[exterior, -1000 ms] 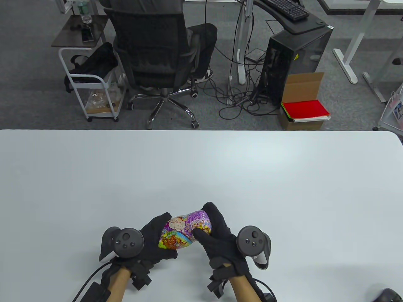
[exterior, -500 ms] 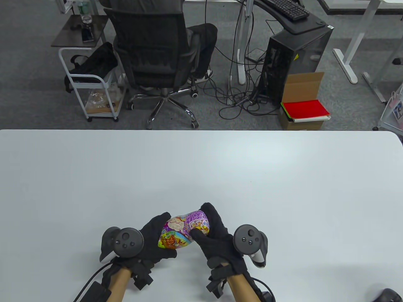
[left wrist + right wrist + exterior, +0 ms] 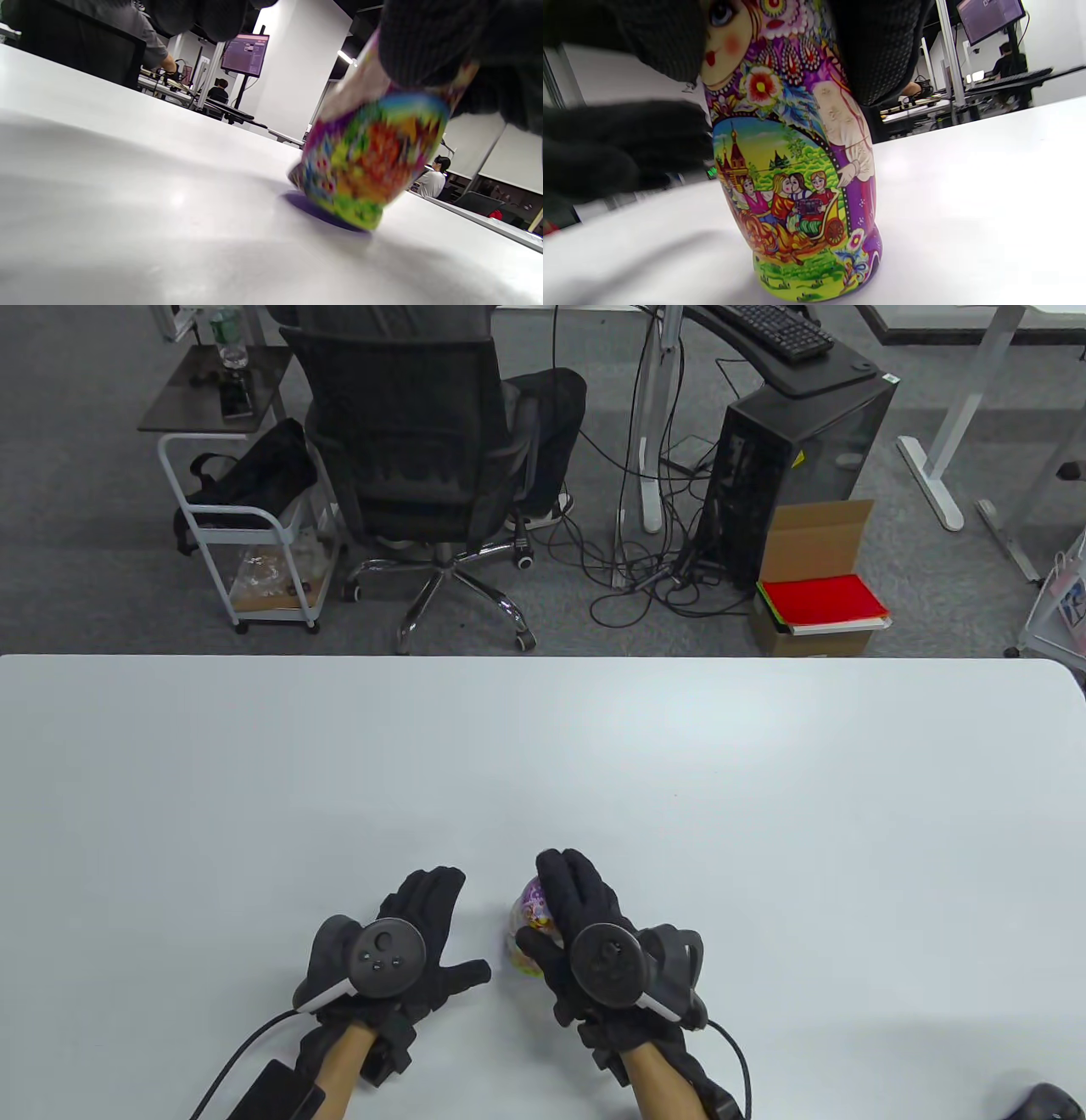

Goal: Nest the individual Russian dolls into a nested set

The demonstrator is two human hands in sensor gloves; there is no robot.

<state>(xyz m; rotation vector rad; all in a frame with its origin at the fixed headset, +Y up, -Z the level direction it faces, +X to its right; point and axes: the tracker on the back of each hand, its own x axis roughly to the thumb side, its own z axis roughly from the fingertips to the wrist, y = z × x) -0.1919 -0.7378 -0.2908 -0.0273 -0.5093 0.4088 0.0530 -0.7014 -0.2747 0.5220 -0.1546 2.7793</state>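
white table [image 3: 764, 814], office behind: the doll [image 3: 797, 178], closed and near upright, base at the surface, is gripped at its head under the right hand [image 3: 594, 937] fingers; left hand [image 3: 407, 950] beside it, fingers spread, empty; settle base flat before letting go.

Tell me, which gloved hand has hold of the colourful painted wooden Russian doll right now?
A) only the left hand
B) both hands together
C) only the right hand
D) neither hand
C: the right hand grips the top of the colourful painted wooden Russian doll, whose base is on the white table, while the left hand lies apart from it, fingers spread.
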